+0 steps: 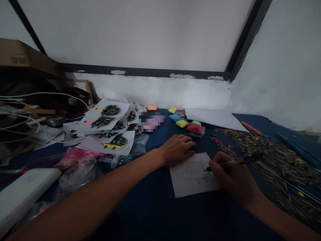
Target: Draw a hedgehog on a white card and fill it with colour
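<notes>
Head view: cardboard box at the scene's ten o'clock, contents hidden; crumpled clear bag at eight, contents unclear; left hand lies open, palm down, over the eleven o'clock edge of the drawn-on sheet, at five; coloured packets, filled, at three; right hand grips a pen.

- Drawing sheet: white, with dark outlines and rows of short strokes
- Pen: black
- Tabletop: deep blue
- Sunflower seeds: dark, striped pale
- Modelling-clay packets: red, yellow, blue, green, orange
- Seed collage: white paper, dark striped cluster, green dots, yellow edging
- Plastic bag: bright pink
- Cardboard box: brown
</notes>
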Demonstrator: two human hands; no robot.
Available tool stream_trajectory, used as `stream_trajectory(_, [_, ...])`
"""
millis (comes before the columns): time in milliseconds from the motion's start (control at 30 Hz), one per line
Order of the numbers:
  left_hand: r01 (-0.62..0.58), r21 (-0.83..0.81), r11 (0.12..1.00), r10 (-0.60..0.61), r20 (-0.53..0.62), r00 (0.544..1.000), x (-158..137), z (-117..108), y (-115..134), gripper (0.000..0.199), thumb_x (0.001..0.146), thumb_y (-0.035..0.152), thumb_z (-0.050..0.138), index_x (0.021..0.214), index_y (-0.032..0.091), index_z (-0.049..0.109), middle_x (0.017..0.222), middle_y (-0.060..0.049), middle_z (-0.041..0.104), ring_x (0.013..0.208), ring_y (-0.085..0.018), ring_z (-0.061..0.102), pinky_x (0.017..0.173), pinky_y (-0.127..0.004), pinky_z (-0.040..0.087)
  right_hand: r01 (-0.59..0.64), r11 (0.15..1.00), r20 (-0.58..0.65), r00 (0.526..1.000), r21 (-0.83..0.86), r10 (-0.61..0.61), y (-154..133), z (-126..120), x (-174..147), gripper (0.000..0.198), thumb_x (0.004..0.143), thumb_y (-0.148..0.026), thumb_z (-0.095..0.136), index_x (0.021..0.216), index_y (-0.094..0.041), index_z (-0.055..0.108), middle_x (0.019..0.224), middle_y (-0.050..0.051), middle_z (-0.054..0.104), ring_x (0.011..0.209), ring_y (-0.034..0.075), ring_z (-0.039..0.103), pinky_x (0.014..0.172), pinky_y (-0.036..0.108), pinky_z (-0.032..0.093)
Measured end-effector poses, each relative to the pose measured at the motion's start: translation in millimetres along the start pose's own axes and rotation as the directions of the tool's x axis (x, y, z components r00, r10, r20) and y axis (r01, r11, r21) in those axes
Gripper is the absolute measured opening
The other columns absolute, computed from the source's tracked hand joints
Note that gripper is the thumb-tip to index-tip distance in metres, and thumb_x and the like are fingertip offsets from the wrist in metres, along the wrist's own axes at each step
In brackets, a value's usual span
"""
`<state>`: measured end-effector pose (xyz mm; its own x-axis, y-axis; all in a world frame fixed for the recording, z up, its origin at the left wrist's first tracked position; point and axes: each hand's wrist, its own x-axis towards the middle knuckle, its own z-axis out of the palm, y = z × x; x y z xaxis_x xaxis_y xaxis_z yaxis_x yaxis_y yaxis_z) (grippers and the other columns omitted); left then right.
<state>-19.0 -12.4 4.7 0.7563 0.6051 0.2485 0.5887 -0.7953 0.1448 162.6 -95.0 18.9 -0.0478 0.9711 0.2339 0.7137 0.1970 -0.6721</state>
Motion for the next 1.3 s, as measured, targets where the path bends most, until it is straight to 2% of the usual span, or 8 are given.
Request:
stream_trajectory(233, [-0.012,-0.010,1.000,0.011,-0.027,1.000,0.5,3.3,-3.6,0.036,0.095,0.037,0.041,0.123,0.017,0.053,0.133,-0.007,0.053,0.121,-0.022,0.049,0.101,-0.039,0.037,-0.012,1.000,0.005,1.000,0.003,0.012,-3.1,0.2,-1.5,0.026,0.074,-0.041,0.047,0.053,-0.025,0.042,0.042,-0.005,0.041,0.037,0.012,0.043,0.037,0.024,0.029])
stream_trajectory(467, [-0.001,-0.016,1.000,0.001,-0.030,1.000,1.8,3.6,-4.8,0.034,0.096,0.036,0.040,0.121,0.017,0.054,0.130,-0.007,0.056,0.116,-0.021,0.053,0.098,-0.036,0.039,0.027,1.000,0.030,0.999,0.000,-0.027,-1.4,1.4,-2.8,0.027,0.076,-0.039,0.047,0.054,-0.024,0.045,0.043,-0.004,0.042,0.038,0.012,0.043,0.037,0.024,0.030])
stream_trajectory(700, [0.001,-0.034,0.999,-0.002,-0.043,0.999,3.1,3.6,-5.8,0.033,0.097,0.035,0.039,0.120,0.016,0.054,0.127,-0.006,0.058,0.113,-0.020,0.056,0.095,-0.035,0.042,-0.014,1.000,0.021,1.000,0.001,0.014,-6.4,1.6,-3.5,0.027,0.074,-0.041,0.047,0.053,-0.025,0.044,0.041,-0.004,0.042,0.037,0.012,0.043,0.036,0.024,0.029])
stream_trajectory(933, [-0.027,0.011,1.000,0.028,-0.045,0.999,2.3,3.3,-5.4,0.032,0.097,0.036,0.037,0.116,0.018,0.056,0.126,-0.007,0.057,0.113,-0.020,0.055,0.095,-0.035,0.041,-0.019,1.000,0.052,0.998,0.021,0.018,-5.7,1.6,-2.6,0.027,0.074,-0.044,0.047,0.054,-0.025,0.045,0.041,-0.005,0.041,0.036,0.012,0.041,0.036,0.024,0.028])
stream_trajectory(1100, [-0.033,0.059,0.998,0.039,-0.109,0.993,1.4,6.1,-5.6,0.032,0.097,0.036,0.038,0.113,0.017,0.057,0.128,-0.008,0.054,0.110,-0.020,0.055,0.093,-0.035,0.042,-0.010,1.000,0.053,0.999,0.007,0.009,-3.1,1.9,-2.7,0.026,0.075,-0.041,0.046,0.055,-0.024,0.045,0.041,-0.004,0.043,0.037,0.012,0.044,0.037,0.024,0.029])
stream_trajectory(1300, [-0.007,0.088,0.996,0.019,-0.133,0.991,1.7,7.4,-6.1,0.032,0.096,0.036,0.039,0.107,0.016,0.061,0.109,-0.008,0.059,0.097,-0.020,0.055,0.087,-0.035,0.043,0.013,1.000,0.041,0.999,0.004,-0.013,-1.4,2.5,-3.4,0.027,0.077,-0.039,0.047,0.055,-0.023,0.044,0.041,-0.005,0.041,0.037,0.011,0.041,0.036,0.022,0.027])
